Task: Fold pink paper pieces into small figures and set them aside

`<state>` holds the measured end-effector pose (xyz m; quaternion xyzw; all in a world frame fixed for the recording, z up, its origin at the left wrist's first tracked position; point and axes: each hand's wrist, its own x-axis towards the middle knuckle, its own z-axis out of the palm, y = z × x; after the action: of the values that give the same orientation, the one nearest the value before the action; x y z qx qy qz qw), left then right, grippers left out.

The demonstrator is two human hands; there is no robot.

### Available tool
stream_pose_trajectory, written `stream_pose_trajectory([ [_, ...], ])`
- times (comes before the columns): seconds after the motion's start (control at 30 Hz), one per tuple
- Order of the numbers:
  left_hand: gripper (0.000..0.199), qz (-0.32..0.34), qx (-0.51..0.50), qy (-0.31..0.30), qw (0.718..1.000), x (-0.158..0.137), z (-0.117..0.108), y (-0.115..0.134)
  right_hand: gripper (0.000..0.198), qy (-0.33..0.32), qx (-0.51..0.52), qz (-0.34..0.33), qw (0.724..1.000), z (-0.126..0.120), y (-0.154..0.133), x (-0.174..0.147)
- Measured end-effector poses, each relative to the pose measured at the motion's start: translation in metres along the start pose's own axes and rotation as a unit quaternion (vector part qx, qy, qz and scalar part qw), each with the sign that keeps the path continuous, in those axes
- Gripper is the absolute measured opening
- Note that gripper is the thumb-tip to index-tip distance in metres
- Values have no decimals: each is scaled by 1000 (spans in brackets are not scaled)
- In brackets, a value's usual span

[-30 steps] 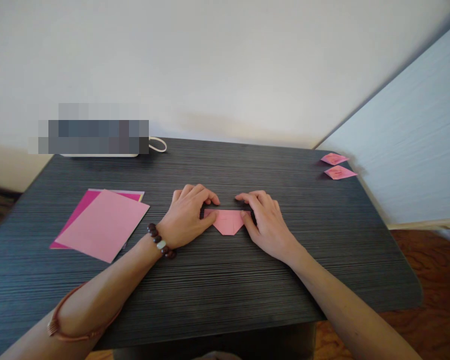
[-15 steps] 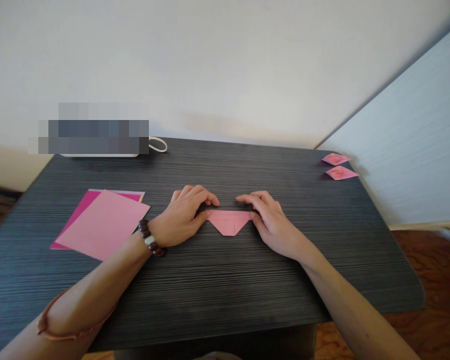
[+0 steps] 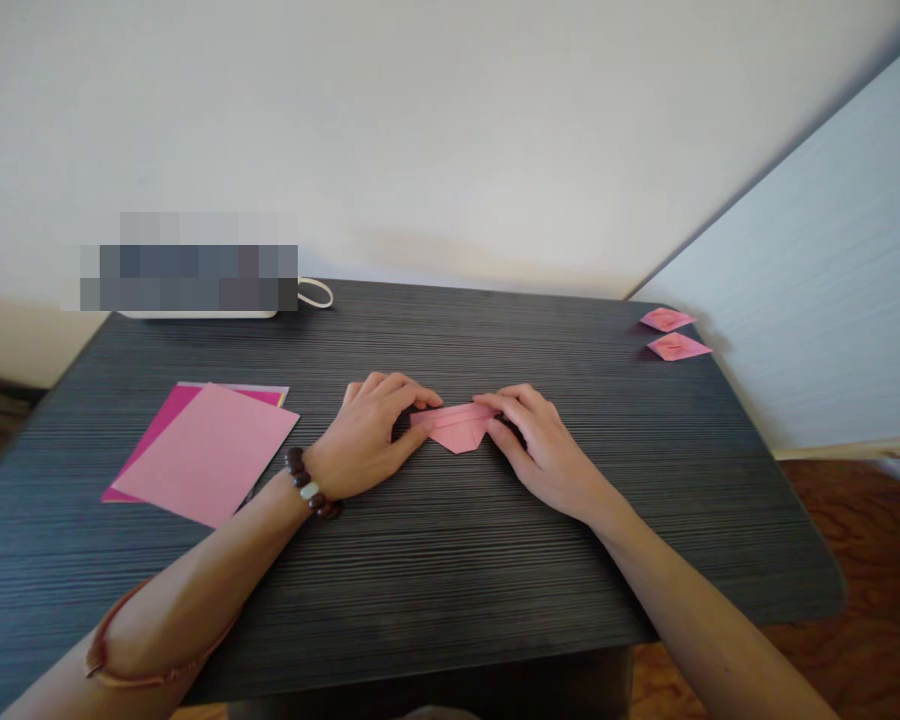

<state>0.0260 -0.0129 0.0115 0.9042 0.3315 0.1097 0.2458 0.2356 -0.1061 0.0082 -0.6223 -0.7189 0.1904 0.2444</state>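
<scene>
A small folded piece of pink origami paper is between my two hands at the middle of the dark table. Its long top edge tilts up slightly to the right, and its narrower blunt end points toward me. My left hand pinches the left end, thumb in front and fingers behind. At the right end, my right hand grips the paper between thumb and forefinger. Both fingertips partly cover the paper's corners.
Loose pink paper sheets lie at the left, over magenta ones. Two folded pink paper pieces sit at the far right corner. A blurred-out object with a white cord loop stands at the back left, near the wall.
The folded paper has shifted slightly away from me, and its right end now sits higher. My fingers have come down onto its top edge from behind.
</scene>
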Motion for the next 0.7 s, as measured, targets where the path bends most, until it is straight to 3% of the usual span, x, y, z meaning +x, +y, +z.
stream_pose_trajectory([
  [0.17,33,-13,37,30,999,0,5,2,22,28,-39,-4,999,8,-1,2],
  [0.43,36,0,31,62,998,0,8,3,10,67,41,-16,997,5,-1,3],
  [0.6,22,27,-80,97,992,3,5,6,4,123,89,-86,985,3,-2,4],
  [0.7,14,92,-96,143,981,5,3,4,11,184,52,-144,971,3,-1,4],
])
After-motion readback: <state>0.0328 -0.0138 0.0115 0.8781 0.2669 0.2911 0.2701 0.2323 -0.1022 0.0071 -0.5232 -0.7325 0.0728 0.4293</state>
